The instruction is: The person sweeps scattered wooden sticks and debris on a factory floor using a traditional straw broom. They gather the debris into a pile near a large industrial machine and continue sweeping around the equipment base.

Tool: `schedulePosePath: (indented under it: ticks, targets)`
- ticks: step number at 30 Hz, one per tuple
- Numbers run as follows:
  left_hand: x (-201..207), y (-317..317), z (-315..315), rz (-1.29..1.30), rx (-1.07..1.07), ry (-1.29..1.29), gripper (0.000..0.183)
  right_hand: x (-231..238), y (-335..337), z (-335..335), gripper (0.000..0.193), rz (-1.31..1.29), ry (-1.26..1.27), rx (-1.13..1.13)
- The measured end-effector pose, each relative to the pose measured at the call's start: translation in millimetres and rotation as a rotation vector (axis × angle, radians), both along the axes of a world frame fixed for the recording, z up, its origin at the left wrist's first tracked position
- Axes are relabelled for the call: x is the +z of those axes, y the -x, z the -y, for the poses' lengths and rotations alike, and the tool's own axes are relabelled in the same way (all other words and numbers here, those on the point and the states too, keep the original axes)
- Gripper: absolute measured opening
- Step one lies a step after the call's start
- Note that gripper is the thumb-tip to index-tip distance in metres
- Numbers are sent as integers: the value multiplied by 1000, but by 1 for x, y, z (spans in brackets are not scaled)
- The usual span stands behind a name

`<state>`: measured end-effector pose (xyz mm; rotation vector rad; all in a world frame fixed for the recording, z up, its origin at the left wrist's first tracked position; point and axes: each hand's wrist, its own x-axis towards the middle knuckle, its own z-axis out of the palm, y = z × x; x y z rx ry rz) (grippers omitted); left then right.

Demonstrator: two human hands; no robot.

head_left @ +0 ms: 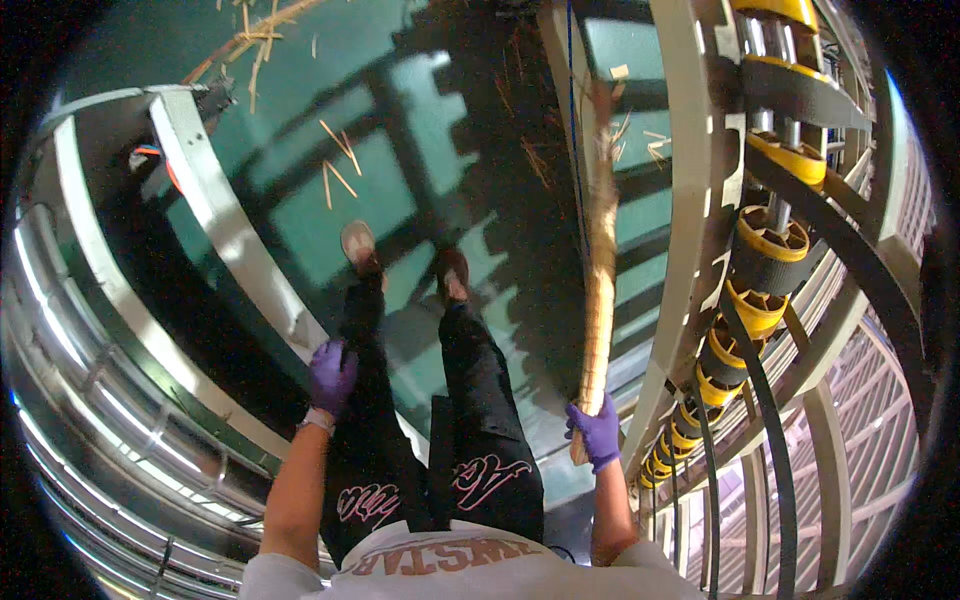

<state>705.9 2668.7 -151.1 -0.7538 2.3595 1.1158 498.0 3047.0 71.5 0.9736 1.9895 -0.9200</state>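
My right hand (597, 432), in a purple glove, is wrapped around the near end of a long, pale wooden stick (600, 270). The stick reaches away from me along my right side; its surface has fine lengthwise lines, and its far end is darker and blurred. I cannot tell whether it is one piece or a bundle of thin strips. My left hand (332, 377), also gloved in purple, hangs beside my left thigh. Its fingers are loosely curled, and nothing shows in them.
I stand on a green floor (300, 215) strewn with thin wooden strips (340, 165). A pale metal frame (215, 215) with shiny rails (110, 385) runs along my left. On my right are a metal beam (695, 190), yellow-and-black rollers (772, 238) and dark belts (850, 225).
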Motion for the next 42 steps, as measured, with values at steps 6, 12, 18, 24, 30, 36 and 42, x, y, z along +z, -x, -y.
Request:
schedulePosePath:
  ticks: [6,12,18,24,30,36,42]
  targets:
    - [-43,15,-48,-39,3,29,28,-103,19,-137,27,33,-249,-93]
    - [-90,44,-149,-24,27,-116,32,-303,171,-274,22,-157,64,-275]
    - [-128,62,-245,7,90,-316,31,-383,300,-301,23,-6,46,-165]
    - [-147,45,-273,4,0,-263,33,-294,179,-259,33,-42,-30,162]
    - [-170,52,-252,38,26,-402,33,-219,117,-231,43,-113,-198,37]
    - [-154,87,-228,116,-57,-411,34,-369,227,-359,28,-225,38,-305]
    - [-102,198,-173,54,26,-515,36,-427,375,-488,39,-185,-76,-171]
